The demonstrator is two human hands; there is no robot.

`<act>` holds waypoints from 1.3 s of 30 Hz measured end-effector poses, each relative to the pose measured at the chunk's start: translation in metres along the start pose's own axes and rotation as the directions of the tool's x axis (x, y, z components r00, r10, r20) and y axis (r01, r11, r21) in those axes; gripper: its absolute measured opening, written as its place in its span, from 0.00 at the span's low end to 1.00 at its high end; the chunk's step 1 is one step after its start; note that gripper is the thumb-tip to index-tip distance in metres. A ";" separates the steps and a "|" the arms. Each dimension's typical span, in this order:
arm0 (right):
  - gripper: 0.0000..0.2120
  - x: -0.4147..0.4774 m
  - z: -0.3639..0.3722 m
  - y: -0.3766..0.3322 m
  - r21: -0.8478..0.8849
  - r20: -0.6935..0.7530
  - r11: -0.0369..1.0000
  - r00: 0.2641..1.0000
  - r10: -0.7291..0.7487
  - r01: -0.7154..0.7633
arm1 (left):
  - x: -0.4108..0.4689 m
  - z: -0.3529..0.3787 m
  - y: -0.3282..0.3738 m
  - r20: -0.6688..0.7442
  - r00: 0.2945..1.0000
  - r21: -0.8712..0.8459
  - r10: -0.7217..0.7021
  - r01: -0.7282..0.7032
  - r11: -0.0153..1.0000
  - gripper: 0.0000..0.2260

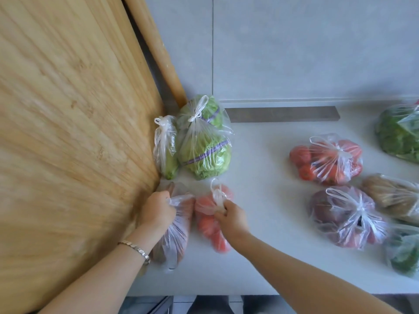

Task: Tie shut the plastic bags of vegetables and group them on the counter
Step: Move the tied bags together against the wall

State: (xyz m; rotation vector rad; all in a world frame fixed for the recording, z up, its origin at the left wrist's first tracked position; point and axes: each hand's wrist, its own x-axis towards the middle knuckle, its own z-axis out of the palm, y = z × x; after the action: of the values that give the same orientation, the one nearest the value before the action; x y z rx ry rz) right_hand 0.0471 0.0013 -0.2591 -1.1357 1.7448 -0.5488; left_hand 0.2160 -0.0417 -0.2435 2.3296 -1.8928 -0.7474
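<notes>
Two knotted bags touch: lettuce bag [205,146] and smaller green-vegetable bag [165,147].

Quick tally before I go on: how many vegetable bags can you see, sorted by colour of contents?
Green: 4: slim green bag, lettuce bag, leafy greens bag, green edge bag
Red: 2: tomato bag, red bag in right hand
Purple: 1: purple bag
Tan: 1: tan bag
Brownish-orange: 1: brownish bag in left hand
Total: 9

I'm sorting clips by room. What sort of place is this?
Most likely a home kitchen: a white counter against a tiled wall, a big wooden board and bagged lettuce.
</notes>
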 end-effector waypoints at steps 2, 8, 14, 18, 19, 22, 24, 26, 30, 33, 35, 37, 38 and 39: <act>0.14 0.000 0.010 -0.001 0.022 -0.021 1.000 1.000 0.014 -0.013 | 0.004 0.004 -0.004 -0.007 1.000 -0.003 -0.008 0.008 1.000 0.14; 0.17 0.002 -0.004 0.003 -0.346 0.197 0.937 0.980 0.025 0.045 | 0.012 -0.004 0.009 0.176 0.981 0.228 -0.079 0.037 0.973 0.12; 0.05 0.015 -0.103 0.008 -0.343 0.256 0.925 0.964 -0.075 0.163 | 0.007 -0.004 0.101 0.010 0.953 0.289 0.304 -0.294 0.911 0.15; 0.08 0.037 -0.205 0.044 -0.480 -0.055 0.869 0.985 -0.162 0.117 | -0.005 0.029 0.184 0.163 0.868 0.115 0.468 -0.488 0.865 0.13; 0.10 0.044 -0.231 0.053 -0.514 -0.124 0.854 0.980 -0.159 0.073 | -0.010 0.043 0.205 0.226 0.847 0.086 0.481 -0.509 0.856 0.13; 0.21 0.068 -0.295 0.081 -0.607 -0.241 0.794 0.959 -0.151 -0.028 | -0.027 0.092 0.259 0.368 0.700 0.030 0.612 -0.667 0.744 0.18; 0.27 0.086 -0.320 0.096 -0.685 -0.189 0.728 0.967 -0.172 -0.005 | -0.034 0.123 0.288 0.403 0.550 0.047 0.731 -0.811 0.584 0.22; 0.32 0.103 -0.331 0.106 -0.737 -0.078 0.674 0.985 -0.154 0.046 | -0.035 0.153 0.309 0.436 0.486 0.104 0.757 -0.863 0.494 0.28; 0.33 0.133 -0.334 0.115 -0.778 0.101 0.605 0.984 -0.148 0.171 | -0.038 0.184 0.336 0.437 0.565 0.149 0.700 -0.813 0.563 0.19; 0.25 0.145 -0.331 0.112 -0.727 0.023 0.675 0.986 -0.163 0.129 | -0.043 0.183 0.345 0.397 0.509 0.126 0.764 -0.855 0.504 0.11; 0.16 0.150 -0.329 0.111 -0.807 0.044 0.574 0.984 -0.174 0.137 | -0.039 0.186 0.344 0.323 0.464 0.130 0.825 -0.885 0.447 0.11; 0.15 0.153 -0.327 0.113 -0.881 0.081 0.450 0.984 -0.158 0.145 | -0.034 0.187 0.337 0.319 0.428 0.075 0.846 -0.901 0.428 0.09; 0.15 0.153 -0.327 0.111 -0.892 0.088 0.428 0.985 -0.152 0.145 | -0.034 0.184 0.334 0.337 0.431 0.055 0.837 -0.896 0.440 0.09; 0.16 0.153 -0.327 0.109 -0.891 0.090 0.431 0.985 -0.146 0.146 | -0.035 0.180 0.330 0.348 0.449 0.049 0.823 -0.885 0.463 0.09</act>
State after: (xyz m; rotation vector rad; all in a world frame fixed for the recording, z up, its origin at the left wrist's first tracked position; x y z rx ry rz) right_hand -0.3093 -0.1209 -0.2667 -2.0369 1.9723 0.4190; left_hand -0.1598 -0.0452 -0.2810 0.9427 -2.9653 -0.7274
